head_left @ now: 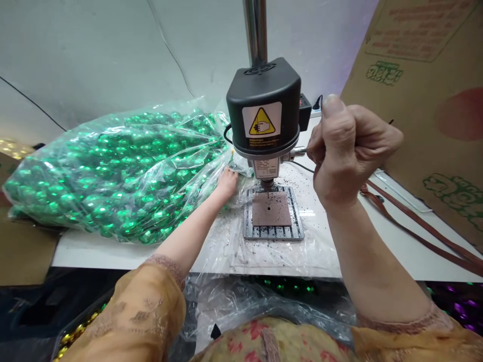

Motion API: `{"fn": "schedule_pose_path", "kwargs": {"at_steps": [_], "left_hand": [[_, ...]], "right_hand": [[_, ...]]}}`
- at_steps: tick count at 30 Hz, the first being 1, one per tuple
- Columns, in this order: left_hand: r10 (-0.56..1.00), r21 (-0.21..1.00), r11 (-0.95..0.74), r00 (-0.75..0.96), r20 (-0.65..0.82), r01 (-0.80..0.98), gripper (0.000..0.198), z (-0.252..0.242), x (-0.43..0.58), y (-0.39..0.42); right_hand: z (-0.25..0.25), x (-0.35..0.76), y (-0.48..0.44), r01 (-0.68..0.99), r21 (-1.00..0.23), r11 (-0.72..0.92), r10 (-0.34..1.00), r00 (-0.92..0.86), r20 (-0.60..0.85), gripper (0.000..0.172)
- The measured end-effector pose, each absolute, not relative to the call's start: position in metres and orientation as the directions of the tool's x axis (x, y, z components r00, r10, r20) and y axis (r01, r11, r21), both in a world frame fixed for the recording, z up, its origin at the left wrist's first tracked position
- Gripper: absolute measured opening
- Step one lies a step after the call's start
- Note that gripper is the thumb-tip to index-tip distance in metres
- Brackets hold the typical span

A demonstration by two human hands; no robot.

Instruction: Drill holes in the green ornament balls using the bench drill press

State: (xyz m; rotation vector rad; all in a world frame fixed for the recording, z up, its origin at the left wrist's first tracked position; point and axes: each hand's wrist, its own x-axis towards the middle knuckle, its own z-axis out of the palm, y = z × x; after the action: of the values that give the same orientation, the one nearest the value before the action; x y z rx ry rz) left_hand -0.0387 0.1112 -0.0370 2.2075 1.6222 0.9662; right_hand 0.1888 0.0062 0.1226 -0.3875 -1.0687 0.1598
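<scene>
A small black bench drill press [264, 108] stands in the middle, with a yellow warning label on its housing. My right hand [345, 151] is closed around the drill press's lever handle, on the right of the housing. Under the chuck, a brownish square plate [279, 211] with a dark hole lies on the slotted metal base [251, 232], strewn with dark shavings. To the left of the drill, my left hand [227, 182] is at the gathered mouth of a clear plastic bag [192, 193], fingers closed on the plastic. Shiny green faceted beads [147, 151] fill the bag.
White table [132, 256] carries scattered shavings around the drill. Cardboard boxes stand at right [422, 115] and far left [26, 246]. A brown strap [411, 221] lies on the right side. Crumpled clear plastic [241, 301] hangs below the front edge. A power cord runs behind the drill.
</scene>
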Motion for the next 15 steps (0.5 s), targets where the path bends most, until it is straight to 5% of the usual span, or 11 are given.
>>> {"fn": "schedule_pose_path", "kwargs": {"at_steps": [6,9,13,15], "left_hand": [[0.895,0.509,-0.4,0.204,0.397,0.763,0.025,-0.018,-0.043,0.085],[0.879,0.602,-0.442,0.19,0.436,0.665,0.025,-0.01,-0.039,0.049],[0.97,0.948,-0.244,0.053,0.238,0.205,0.043,-0.013,-0.024,0.003],[0.993,0.992,-0.113,0.037,0.115,-0.051,0.047,-0.019,-0.014,-0.009]], "right_hand": [[0.123,0.19,0.003,0.027,-0.376,0.926,0.321,0.467,0.824,0.048],[0.123,0.19,0.001,0.024,-0.386,0.922,0.332,0.465,0.821,0.048],[0.122,0.189,0.003,0.016,-0.393,0.919,0.341,0.467,0.816,0.047],[0.121,0.189,0.004,0.027,-0.38,0.925,0.323,0.474,0.82,0.046]]}}
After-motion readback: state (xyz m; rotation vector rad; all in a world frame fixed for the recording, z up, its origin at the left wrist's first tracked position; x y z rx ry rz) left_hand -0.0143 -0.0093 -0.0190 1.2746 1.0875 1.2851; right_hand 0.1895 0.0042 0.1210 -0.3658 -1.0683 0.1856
